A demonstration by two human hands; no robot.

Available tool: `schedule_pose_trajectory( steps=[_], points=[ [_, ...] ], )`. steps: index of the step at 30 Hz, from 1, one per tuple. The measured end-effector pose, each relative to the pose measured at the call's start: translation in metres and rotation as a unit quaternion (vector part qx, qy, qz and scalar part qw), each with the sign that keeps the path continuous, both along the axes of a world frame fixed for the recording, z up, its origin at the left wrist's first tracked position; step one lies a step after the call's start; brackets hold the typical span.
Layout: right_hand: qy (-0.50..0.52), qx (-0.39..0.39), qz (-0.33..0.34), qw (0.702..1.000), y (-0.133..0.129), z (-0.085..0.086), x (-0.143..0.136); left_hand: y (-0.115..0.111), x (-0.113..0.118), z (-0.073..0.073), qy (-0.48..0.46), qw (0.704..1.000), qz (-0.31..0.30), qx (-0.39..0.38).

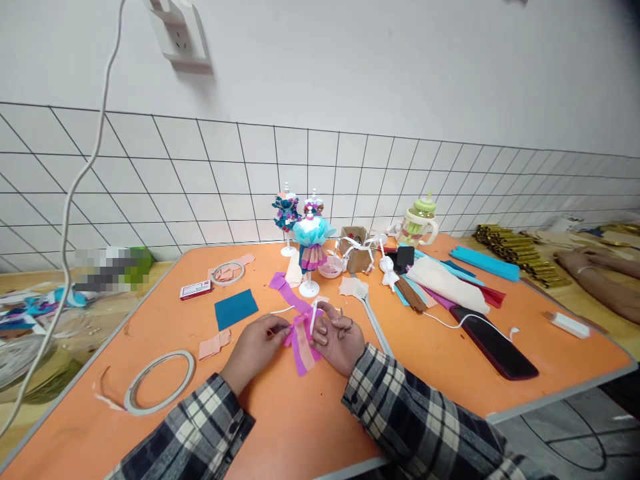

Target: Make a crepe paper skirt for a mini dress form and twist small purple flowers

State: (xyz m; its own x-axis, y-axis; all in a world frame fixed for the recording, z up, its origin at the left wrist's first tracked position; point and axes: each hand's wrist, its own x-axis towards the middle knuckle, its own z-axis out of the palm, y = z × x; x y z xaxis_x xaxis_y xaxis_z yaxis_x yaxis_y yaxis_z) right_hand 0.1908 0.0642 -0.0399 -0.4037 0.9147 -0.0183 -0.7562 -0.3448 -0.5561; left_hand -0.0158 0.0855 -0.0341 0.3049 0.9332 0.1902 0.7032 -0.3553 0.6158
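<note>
Purple and peach crepe paper strips (303, 347) lie between my hands at the middle of the orange table (270, 413). My left hand (259, 347) pinches the purple paper at its left edge. On the right, my right hand (337, 337) is curled, palm partly up, with a thin white strip (314, 317) at its fingers and a ring on one finger. Just behind stands a small dress form (311, 257) with a turquoise ruffled top and a pink and purple skirt. A longer purple strip (289, 292) runs back toward its base.
Tape rolls (160, 383) (227, 273), a blue paper square (237, 309) and a small box (195, 290) are left. Scissors (376, 320), a phone (495, 343), paper rolls (445, 283), a carton (357, 250) and a bottle (419, 222) are right. Another person's arms (600, 273) rest far right.
</note>
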Motion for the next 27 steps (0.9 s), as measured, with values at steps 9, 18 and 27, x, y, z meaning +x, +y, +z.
schedule_pose_trajectory(
  steps=[9, 18, 27],
  points=[
    [-0.056, 0.011, -0.021, 0.998, -0.014, -0.014, -0.016, 0.016, -0.046, 0.007, 0.064, 0.987, 0.127, 0.069],
    [-0.055, 0.001, -0.21, 0.976, -0.046, 0.013, -0.031, -0.022, -0.016, 0.026, 0.173, 0.974, 0.055, 0.137],
    [-0.077, 0.015, -0.117, 0.99, -0.036, 0.03, 0.003, -0.054, 0.012, 0.013, 0.171, 0.956, -0.215, 0.105]
  ],
)
